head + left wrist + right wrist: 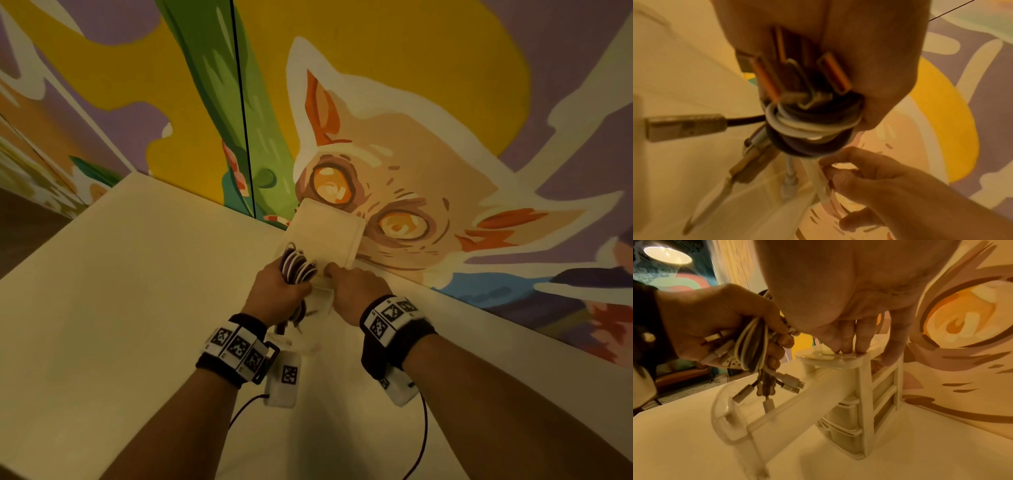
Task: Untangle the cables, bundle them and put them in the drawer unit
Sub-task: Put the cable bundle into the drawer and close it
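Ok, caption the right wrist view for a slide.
Left hand holds the cables over the open drawer; right hand steadies the unit.

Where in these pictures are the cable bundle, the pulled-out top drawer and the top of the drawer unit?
cable bundle [751,344], right wrist view, on the white and dark coils.
top drawer [795,395], right wrist view, on its clear side wall.
drawer unit [325,229], head view, on its flat top.
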Demonstrator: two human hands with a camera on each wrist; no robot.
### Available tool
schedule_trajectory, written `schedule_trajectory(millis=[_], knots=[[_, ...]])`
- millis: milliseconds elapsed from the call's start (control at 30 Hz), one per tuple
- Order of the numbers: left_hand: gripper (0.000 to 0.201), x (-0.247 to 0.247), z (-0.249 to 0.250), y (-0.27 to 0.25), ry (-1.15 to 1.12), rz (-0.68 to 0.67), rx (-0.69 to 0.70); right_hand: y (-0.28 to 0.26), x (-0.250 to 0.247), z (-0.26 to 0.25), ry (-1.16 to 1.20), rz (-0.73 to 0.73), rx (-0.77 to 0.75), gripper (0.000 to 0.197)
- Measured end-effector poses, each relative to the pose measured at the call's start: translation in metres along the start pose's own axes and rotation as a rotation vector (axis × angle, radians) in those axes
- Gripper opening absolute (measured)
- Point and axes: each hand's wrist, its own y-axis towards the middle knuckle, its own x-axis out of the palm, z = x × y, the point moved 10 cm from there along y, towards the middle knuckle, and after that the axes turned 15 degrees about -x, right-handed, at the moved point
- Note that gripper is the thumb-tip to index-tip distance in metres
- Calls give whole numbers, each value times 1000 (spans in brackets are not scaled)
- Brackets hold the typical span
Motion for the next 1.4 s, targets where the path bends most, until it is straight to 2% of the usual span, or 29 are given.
schedule_trajectory(millis=[133,200,267,333,400,467,600,733,967,1100,1200,1267,1400], knots=[[19,6,-2,-1,-84,-91,-53,0,0,0,6,14,2,42],[21,5,-4,0,-111,-81,-78,0,0,0,7,13,-1,43],[16,1,-11,3,-126,-43,-127,-1,0,1,6,19,-5,41],[4,0,-27,8,-207,-45,-250,-1,0,2,5,32,-5,36],[12,6,-50,9,-333,-112,-412,-1,0,2,14,34,-6,32],[21,12,-65,7,-336,-181,-499,-2,1,1,35,34,-6,30],[20,14,-58,12,-59,-161,-418,-2,2,2,52,36,0,29],[45,12,-55,15,183,-107,-367,-2,2,2,51,39,7,30],[55,32,-41,12,362,-290,-309,-2,0,1,32,55,19,27],[64,34,-38,12,532,-309,-315,-3,2,2,66,74,24,27],[59,34,-37,13,606,-307,-291,-4,0,2,84,82,26,28],[47,35,-35,12,622,-283,-254,-5,0,2,95,84,27,29],[23,28,-34,7,532,-151,-230,-5,-1,2,91,86,33,31]])
